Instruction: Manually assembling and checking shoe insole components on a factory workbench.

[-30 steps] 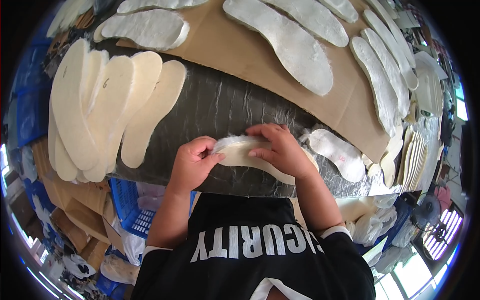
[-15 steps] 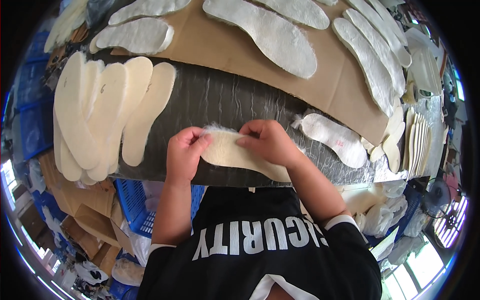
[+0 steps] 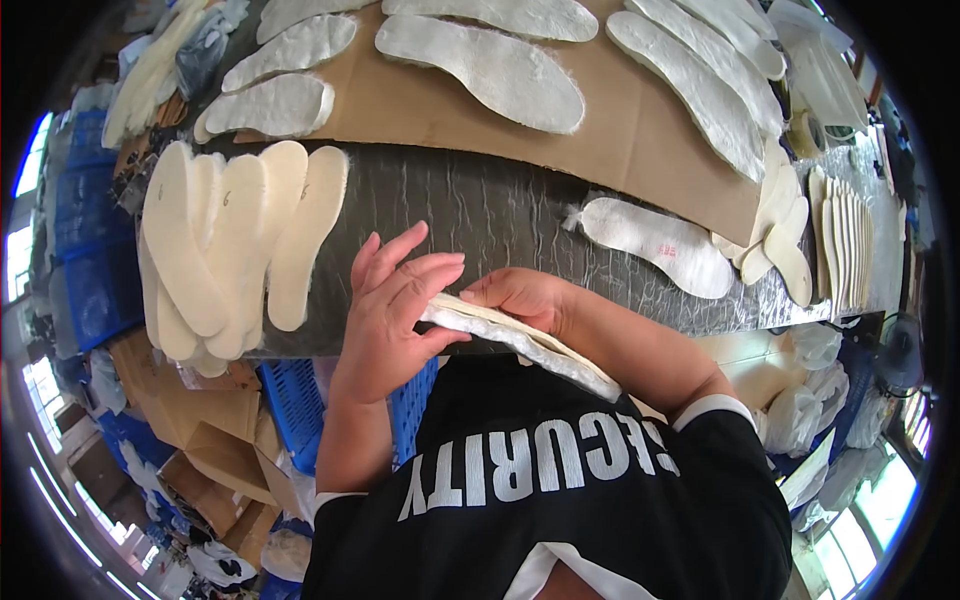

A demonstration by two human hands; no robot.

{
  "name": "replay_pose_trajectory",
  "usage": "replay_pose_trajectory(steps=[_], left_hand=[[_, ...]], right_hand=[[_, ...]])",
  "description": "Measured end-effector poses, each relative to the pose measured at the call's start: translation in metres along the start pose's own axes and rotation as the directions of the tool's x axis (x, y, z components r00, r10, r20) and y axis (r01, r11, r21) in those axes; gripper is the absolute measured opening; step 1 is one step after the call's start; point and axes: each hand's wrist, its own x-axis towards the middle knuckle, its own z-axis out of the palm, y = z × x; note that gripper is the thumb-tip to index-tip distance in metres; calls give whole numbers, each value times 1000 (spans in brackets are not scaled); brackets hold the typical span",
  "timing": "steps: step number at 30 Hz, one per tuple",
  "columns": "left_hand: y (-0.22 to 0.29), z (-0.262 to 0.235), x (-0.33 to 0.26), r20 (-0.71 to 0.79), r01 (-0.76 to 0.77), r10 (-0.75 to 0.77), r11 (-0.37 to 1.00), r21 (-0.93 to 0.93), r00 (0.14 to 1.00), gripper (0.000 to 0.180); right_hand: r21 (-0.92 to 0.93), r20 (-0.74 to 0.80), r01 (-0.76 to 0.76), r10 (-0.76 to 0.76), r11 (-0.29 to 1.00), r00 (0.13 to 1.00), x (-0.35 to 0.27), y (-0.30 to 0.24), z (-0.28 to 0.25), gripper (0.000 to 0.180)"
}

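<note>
A fleece insole [image 3: 530,345] is tilted on edge above the near table edge, its cream face away from me and a white fluffy layer along the side toward me. My left hand [image 3: 395,300] has its thumb and forefinger around the insole's left end, the other fingers raised and spread. On the far side, my right hand [image 3: 520,295] grips the insole between thumb and fingers. A white insole with a red mark [image 3: 655,245] lies on the dark table to the right of my hands. Left of them is a pile of cream insoles [image 3: 230,250].
Several white fleece insoles [image 3: 480,70] lie on a brown cardboard sheet [image 3: 620,140] at the back. A row of cream insoles [image 3: 843,240] stands at the right. Below the table are a blue crate [image 3: 295,400], cardboard boxes [image 3: 215,450] and plastic bags [image 3: 795,415].
The insole has been tipped from lying cream face up onto its edge, showing its white fluffy side. My left fingers have opened out from a pinch, and my right hand has come nearer.
</note>
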Motion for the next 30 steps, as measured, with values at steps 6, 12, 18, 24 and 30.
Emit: replay_pose_trajectory(steps=[6,12,18,24,30], left_hand=[[-4,5,-5,85,-21,40,976,-216,996,26],[-15,14,-26,116,172,-141,929,-327,983,19],[-21,29,-41,129,315,-287,859,-404,949,15],[-18,30,-39,231,493,-437,743,-452,870,19],[14,36,-8,108,135,-134,991,-3,985,20]], right_hand=[[-210,-25,-20,15,978,1000,-11,17,6,30],[-916,209,316,-376,248,903,-70,-10,-11,63],[-962,71,-23,-332,-271,941,-108,-17,32,59],[-941,153,-18,-470,-339,869,-93,-5,15,27],[-940,223,44,-511,-338,830,-85,-4,7,22]])
